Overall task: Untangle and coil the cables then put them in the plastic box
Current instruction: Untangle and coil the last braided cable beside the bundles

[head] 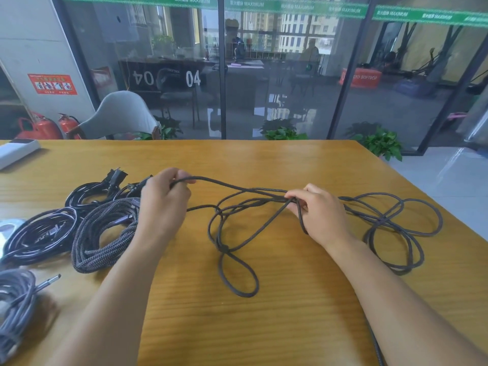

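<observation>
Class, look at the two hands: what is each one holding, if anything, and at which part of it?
Both hold the loose dark cable. The left hand pinches a raised stretch of it; the right hand grips several strands where they cross, mid-length.

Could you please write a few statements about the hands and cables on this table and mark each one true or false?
1. Both hands hold the same loose dark cable. True: the left hand pinches it, and the right hand grips several strands.
2. The loose cable is already neatly coiled. False: it sprawls in open loops across the table.
3. Coiled cables lie left of the left hand. True.
4. The grey cable lies at the table's right edge. False: it is at the left edge.
5. A white device sits at the far left. True.
</observation>
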### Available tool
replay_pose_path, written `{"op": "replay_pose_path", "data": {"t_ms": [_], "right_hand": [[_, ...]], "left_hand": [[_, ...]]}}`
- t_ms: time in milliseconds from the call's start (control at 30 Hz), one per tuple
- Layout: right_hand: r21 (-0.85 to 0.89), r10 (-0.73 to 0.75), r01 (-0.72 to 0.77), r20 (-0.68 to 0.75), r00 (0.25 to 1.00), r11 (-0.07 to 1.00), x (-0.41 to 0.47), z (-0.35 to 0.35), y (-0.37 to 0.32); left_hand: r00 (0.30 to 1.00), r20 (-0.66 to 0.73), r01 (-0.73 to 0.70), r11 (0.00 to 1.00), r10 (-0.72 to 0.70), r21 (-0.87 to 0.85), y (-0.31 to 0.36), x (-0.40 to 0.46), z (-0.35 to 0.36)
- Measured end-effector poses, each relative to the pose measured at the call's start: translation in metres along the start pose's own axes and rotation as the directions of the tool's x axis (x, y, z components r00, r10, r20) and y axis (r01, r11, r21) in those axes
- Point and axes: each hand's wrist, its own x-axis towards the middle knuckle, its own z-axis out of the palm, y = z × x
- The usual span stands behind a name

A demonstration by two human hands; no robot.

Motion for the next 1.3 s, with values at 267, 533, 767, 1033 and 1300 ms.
{"op": "replay_pose_path", "data": {"t_ms": [267, 533, 767, 1033, 1300], "right_hand": [[0.036, 0.115, -0.123, 0.175, 0.978, 0.992, -0.005, -0.006, 0.022], [0.395, -0.095, 0.128, -0.102, 0.990, 0.910, -0.008, -0.032, -0.052], [0.389, -0.122, -0.074, 0.458, 0.880, 0.918, -0.018, -0.016, -0.067], [0.074, -0.213, 0.206, 0.545, 0.811, 0.976, -0.014, -0.009, -0.069], [0.047, -0.212, 0.215, 0.468, 0.858, 0.976, -0.014, 0.005, -0.078]], "left_hand": [[0.976, -0.140, 0.136, 0.967, -0.168, -0.213, -0.006, 0.010, -0.016], [0.998, -0.035, 0.044, 0.984, -0.051, -0.173, -0.006, 0.010, -0.008], [0.952, -0.184, 0.128, 0.866, -0.243, -0.483, -0.001, 0.010, -0.012], [0.995, 0.035, 0.098, 0.966, -0.092, -0.238, -0.003, 0.007, -0.003], [0.923, 0.382, -0.115, 0.907, -0.054, 0.406, -0.005, -0.005, -0.003]]}}
